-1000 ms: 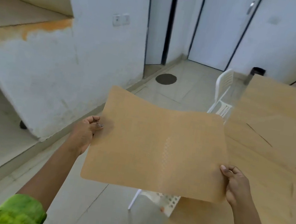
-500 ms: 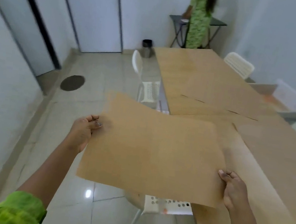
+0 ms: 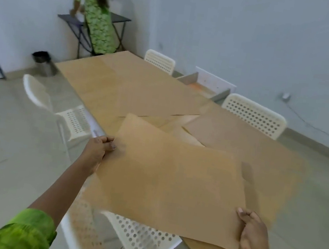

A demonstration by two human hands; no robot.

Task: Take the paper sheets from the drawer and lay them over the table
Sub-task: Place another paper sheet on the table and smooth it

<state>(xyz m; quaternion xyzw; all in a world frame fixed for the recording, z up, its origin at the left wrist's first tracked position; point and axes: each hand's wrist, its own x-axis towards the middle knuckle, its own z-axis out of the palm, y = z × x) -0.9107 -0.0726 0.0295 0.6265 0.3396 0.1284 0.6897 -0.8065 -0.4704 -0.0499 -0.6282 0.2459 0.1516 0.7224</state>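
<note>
A brown paper sheet (image 3: pixel 172 181) is held over the table's (image 3: pixel 98 103) near left edge, pinched at its left edge by the left hand (image 3: pixel 98 148) and gripped at its near right corner by the right hand (image 3: pixel 252 233). More sheets (image 3: pixel 143 87) are spread beyond it, and a white chair (image 3: pixel 137 242) is seen underneath.

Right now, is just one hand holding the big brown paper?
No, the left hand pinches one edge of the brown paper sheet and the right hand grips its near corner.

white perforated chairs (image 3: pixel 254 116); black bin (image 3: pixel 43 67); person in green (image 3: pixel 94 13) at dark side table (image 3: pixel 119 19)
</note>
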